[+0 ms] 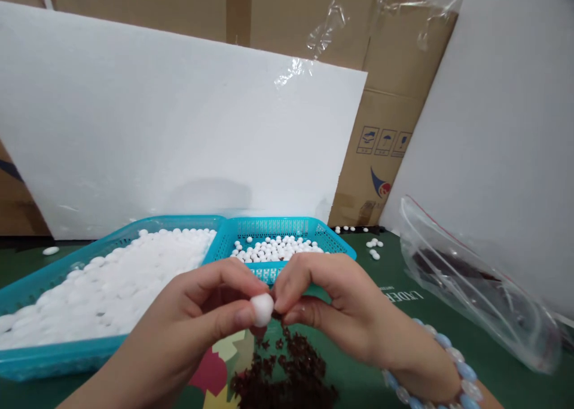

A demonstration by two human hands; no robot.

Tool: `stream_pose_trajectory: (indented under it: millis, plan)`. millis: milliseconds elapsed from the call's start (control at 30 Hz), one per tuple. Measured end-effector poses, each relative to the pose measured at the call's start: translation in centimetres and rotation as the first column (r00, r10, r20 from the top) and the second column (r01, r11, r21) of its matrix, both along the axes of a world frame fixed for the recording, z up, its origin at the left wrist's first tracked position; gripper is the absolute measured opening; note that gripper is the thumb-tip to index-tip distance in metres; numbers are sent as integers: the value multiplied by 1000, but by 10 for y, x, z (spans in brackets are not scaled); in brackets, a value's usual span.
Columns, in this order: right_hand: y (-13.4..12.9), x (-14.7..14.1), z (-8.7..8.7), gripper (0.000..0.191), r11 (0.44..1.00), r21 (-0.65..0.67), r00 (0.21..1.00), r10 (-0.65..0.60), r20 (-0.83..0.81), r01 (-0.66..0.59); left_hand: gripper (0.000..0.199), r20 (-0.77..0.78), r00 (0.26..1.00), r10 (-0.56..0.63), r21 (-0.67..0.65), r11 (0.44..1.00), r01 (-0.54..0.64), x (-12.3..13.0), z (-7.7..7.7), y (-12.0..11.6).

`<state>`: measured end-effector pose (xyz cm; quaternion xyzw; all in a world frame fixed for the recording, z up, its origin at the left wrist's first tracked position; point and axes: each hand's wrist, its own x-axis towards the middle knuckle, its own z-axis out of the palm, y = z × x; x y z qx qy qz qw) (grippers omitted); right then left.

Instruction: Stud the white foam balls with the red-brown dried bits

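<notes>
Blocked toward the left edge of the green bench (363,379) by a large turquoise plastic tray (58,359), and at the far edge by an upright white board (188,140) behind a smaller perforated turquoise plastic basket (334,241). Crowded toward the right edge by a clear plastic bag (484,295). Passable between basket and bag, past loose white balls (375,255). Open above tray and basket.

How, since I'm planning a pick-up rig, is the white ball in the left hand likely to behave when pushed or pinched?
The white ball would probably roll if pushed, given its rounded outline. Its surface looks smooth, so it may slip between fingers. It is likely light, being small beside the left hand, though its material is unclear.
</notes>
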<state>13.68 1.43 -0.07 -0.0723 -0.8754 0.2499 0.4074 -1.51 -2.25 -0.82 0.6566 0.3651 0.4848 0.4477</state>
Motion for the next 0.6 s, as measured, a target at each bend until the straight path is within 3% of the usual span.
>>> stream_pose_trajectory:
  millis: [133,267,400,600]
  plan:
    - [-1,0,-2,13,1000,-3,999,20,-42,-20,9,-22,998,64,128,990,-61,1,-4,1]
    - [-1,-2,-3,15,999,27,996,23,-84,-21,10,-18,982,186,324,931,-170,5,-8,1]
    - [0,-2,-5,18,998,52,998,26,-65,-23,13,40,977,207,316,925,-209,13,-11,1]
    - [9,0,-10,14,990,-12,986,139,-97,-140,14,94,970,223,311,919,-241,17,-10,0]
